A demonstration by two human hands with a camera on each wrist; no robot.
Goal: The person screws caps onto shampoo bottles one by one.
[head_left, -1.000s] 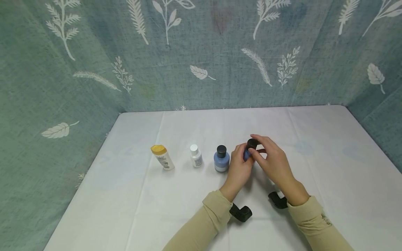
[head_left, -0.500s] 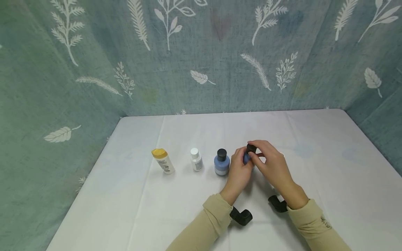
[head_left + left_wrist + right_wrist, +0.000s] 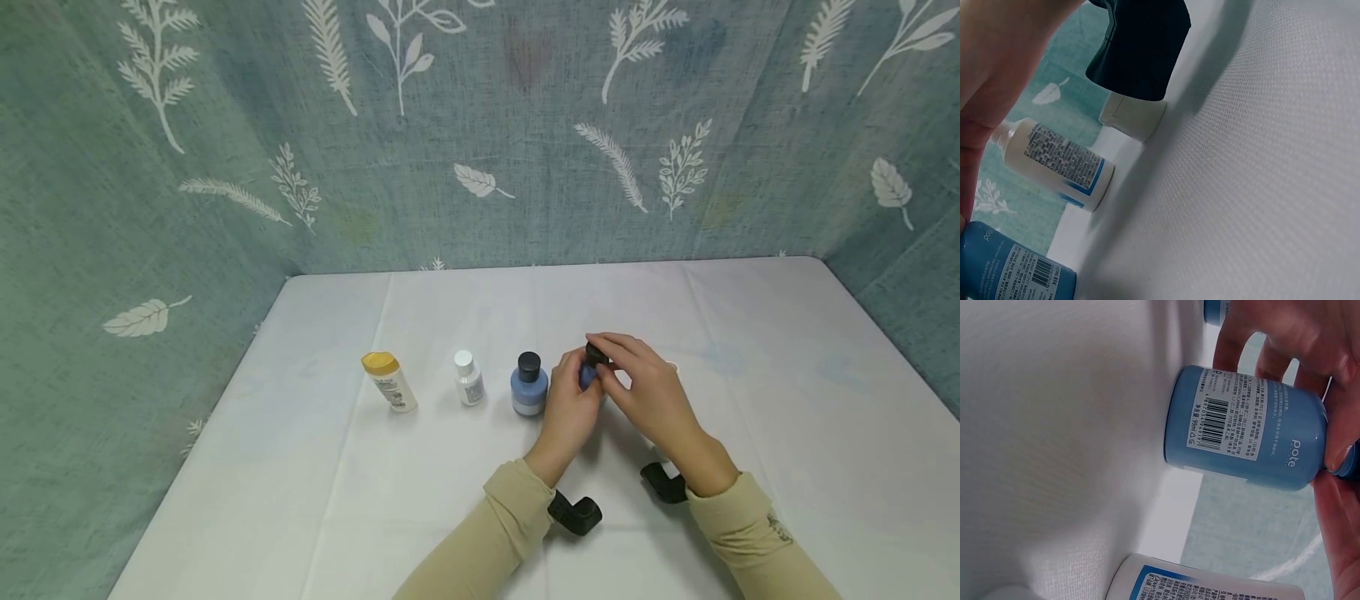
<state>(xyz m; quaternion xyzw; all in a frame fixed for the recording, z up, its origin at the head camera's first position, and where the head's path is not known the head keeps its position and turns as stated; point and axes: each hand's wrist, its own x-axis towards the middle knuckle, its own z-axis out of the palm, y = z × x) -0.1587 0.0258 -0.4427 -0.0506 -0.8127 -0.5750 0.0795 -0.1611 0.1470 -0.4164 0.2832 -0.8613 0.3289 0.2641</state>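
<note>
My left hand [image 3: 572, 406] grips a small blue bottle [image 3: 1247, 425] around its body; in the right wrist view the bottle has a white barcode label and stands upright relative to the table. My right hand [image 3: 651, 390] pinches the bottle's black cap [image 3: 597, 354] from above with thumb and fingers. Just left of my left hand stands a second blue bottle [image 3: 529, 390], its black cap on. Most of the gripped bottle is hidden behind the hands in the head view.
Farther left are a small white bottle [image 3: 469, 382] and a cream bottle with a yellow cap [image 3: 390, 383]. Beyond the right hand, a white bottle [image 3: 1210, 584] shows in the right wrist view. Black wrist camera mounts [image 3: 576, 513] hang beneath the forearms, over the white table [image 3: 420, 492].
The right hand's fingers have shifted slightly left on the black cap, and the cap with them. The left hand keeps its grip, and the other bottles stay in place.
</note>
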